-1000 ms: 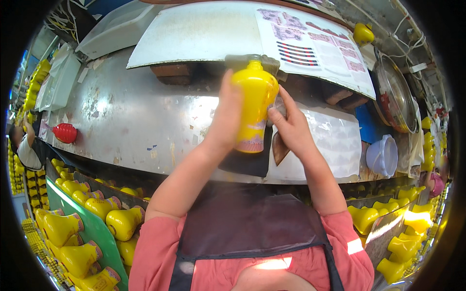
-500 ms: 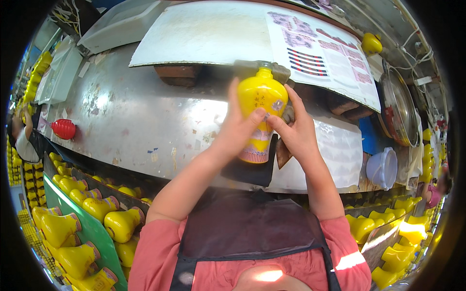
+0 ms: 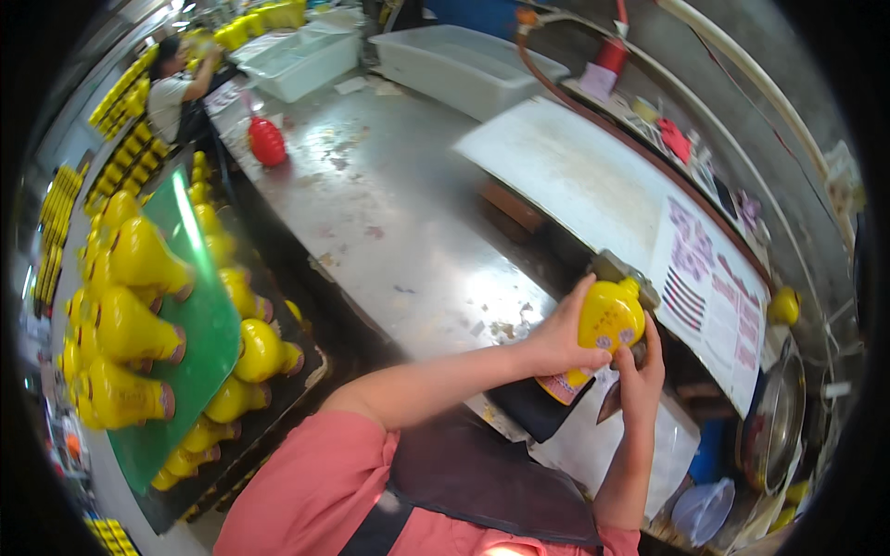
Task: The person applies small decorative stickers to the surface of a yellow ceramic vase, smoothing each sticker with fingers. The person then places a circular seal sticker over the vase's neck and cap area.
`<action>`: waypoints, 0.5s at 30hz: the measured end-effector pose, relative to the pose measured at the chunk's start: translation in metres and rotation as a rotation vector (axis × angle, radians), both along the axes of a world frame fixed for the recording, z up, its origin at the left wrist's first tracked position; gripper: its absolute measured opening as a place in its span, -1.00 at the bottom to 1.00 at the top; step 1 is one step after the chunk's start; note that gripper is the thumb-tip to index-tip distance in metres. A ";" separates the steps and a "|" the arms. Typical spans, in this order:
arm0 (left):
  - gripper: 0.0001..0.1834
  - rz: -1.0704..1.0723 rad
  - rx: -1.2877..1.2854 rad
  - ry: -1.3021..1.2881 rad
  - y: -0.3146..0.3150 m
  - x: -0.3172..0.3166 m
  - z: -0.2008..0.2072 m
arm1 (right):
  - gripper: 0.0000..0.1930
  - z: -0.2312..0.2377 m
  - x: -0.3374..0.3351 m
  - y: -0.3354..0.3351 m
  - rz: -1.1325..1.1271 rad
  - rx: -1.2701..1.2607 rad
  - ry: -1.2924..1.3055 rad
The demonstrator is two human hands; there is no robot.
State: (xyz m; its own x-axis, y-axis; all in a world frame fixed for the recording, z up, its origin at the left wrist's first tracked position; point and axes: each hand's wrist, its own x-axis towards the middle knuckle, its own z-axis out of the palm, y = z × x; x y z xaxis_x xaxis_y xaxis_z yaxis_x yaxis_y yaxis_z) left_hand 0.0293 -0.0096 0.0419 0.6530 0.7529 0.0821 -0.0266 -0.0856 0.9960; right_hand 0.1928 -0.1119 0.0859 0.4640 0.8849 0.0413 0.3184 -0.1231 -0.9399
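Observation:
A yellow bottle (image 3: pixel 607 310) with a narrow neck, small printed motifs and a patterned band around its base lies between my hands, neck pointing away from me. My left hand (image 3: pixel 564 341) wraps its left side, thumb laid across the front. From the right, my right hand (image 3: pixel 642 375) grips it with fingers along the side and thumb on the front. Beneath the base is a dark pad (image 3: pixel 533 412). Just beyond, a slanted white board (image 3: pixel 565 157) carries a sheet of printed decals (image 3: pixel 732 324).
Many yellow bottles lie stacked around a green sheet (image 3: pixel 199 352) at left. On the metal table (image 3: pixel 371 213) stands a red squeeze bottle (image 3: pixel 267 141). White plastic tubs (image 3: pixel 454 69) sit at the back, a pale bucket (image 3: pixel 703 511) at lower right. Another person (image 3: pixel 171 97) works at far left.
My view has swung left, so the board, bottle and hands now appear farther right and the left stacks show more. Both hands still hold the yellow bottle.

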 end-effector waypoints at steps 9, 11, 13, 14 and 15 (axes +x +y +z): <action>0.09 0.145 0.181 0.094 -0.022 -0.029 0.004 | -0.49 0.029 0.012 0.010 0.103 0.029 -0.332; 0.01 0.170 0.060 0.070 -0.027 -0.047 0.002 | -0.51 0.033 0.012 0.012 0.137 0.028 -0.377; -0.17 0.270 -0.001 0.083 -0.033 -0.065 -0.001 | -0.54 0.036 0.011 0.014 0.155 0.163 -0.392; -0.20 0.294 -0.015 0.103 -0.033 -0.075 -0.003 | -0.55 0.038 0.010 0.013 0.155 0.147 -0.431; -0.23 0.313 -0.040 0.135 -0.035 -0.086 -0.005 | -0.55 0.039 0.008 0.013 0.153 0.130 -0.471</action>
State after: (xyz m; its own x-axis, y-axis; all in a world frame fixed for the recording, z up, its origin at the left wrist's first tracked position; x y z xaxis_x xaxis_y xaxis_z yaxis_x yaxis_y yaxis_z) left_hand -0.0565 -0.0450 0.0372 0.3924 0.9195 -0.0228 0.1266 -0.0294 0.9915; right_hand 0.2007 -0.0990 0.1250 0.2335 0.9149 0.3292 0.7164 0.0671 -0.6944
